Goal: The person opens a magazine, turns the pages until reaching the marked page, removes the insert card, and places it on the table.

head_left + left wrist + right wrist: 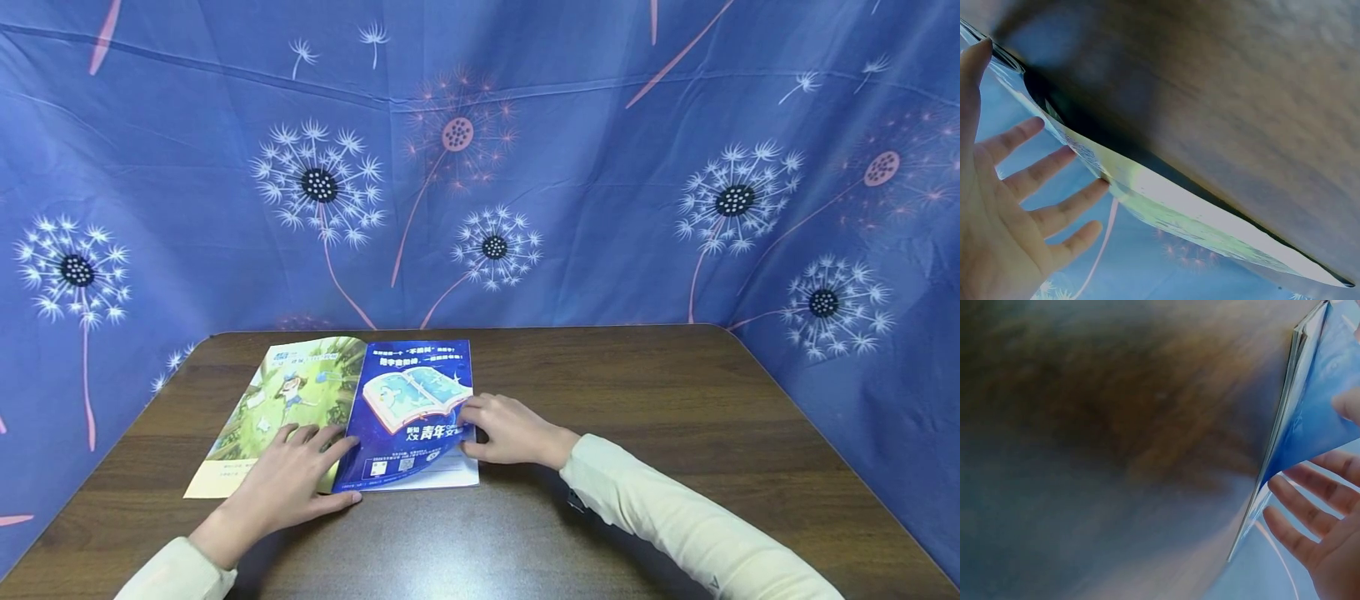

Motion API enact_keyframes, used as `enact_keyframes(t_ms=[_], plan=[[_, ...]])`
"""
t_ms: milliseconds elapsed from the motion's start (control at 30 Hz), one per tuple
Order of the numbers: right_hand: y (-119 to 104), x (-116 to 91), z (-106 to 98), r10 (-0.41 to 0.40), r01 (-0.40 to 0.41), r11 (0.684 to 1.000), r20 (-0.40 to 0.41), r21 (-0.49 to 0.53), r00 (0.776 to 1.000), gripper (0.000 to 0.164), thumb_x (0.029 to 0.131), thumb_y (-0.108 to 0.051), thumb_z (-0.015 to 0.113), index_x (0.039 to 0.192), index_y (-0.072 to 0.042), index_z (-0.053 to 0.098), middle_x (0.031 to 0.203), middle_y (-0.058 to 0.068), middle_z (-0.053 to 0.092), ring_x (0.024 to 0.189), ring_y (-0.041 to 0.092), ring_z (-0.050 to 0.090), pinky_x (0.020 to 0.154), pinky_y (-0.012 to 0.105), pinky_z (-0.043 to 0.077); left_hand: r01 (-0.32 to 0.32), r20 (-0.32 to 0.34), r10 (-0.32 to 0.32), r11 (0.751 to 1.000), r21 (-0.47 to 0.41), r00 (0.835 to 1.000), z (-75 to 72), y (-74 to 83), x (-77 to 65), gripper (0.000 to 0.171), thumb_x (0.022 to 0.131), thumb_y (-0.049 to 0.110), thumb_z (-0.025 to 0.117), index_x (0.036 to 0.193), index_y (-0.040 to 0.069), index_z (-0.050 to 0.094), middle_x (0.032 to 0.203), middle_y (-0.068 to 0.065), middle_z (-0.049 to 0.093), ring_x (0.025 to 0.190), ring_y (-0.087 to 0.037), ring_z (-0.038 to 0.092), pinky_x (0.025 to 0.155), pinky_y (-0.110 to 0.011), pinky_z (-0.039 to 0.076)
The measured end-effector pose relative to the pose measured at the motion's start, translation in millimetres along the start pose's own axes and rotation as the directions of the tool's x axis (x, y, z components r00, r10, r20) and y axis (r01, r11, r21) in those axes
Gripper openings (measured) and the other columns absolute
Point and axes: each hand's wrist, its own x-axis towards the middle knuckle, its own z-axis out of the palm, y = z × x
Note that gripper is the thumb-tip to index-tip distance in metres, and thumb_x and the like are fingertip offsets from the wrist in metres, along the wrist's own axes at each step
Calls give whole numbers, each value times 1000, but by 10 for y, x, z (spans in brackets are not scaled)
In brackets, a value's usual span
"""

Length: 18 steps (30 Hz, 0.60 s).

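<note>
A magazine [262, 467] lies spread on the table, with a green and yellow illustrated page on the left. Its right side shows a dark blue page [412, 354] with a drawing of an open book. My left hand [288, 483] rests with fingers spread over the lower left page, thumb and fingertips near the spine. At the right edge, my right hand [510, 429] pinches the blue page between thumb and fingers. That page's lower right corner curls up, baring a white page [450, 475] below. The right wrist view shows the thumb [1349, 405] against the blue sheet.
The brown wooden table [637, 392] extends to both sides of the magazine. Behind it hangs a blue cloth [585, 167] with a dandelion print. A dark object [575, 501] shows at the underside of the right sleeve [675, 525].
</note>
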Motion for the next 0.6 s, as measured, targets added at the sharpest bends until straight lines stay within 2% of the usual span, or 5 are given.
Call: enact_keyframes(t_ms=[333,600], plan=[[2,27,-22,-3,4,1000,-54,15,999,28,84,-35,58,99,-13,68,100,-2,67,87,8,60,77,25,52,3,-6,-3,1000,23,1000,14,33,33,70,70,72,54,113,18,63,112,-9,62,90,-34,61,82,-50,44],[1,23,-40,0,2,1000,-60,20,998,31,85,-36,57,100,-12,67,102,0,66,90,9,60,80,27,51,7,12,-7,1000,26,1000,0,31,54,69,70,72,54,111,18,64,111,-9,63,89,-33,62,83,-50,44]])
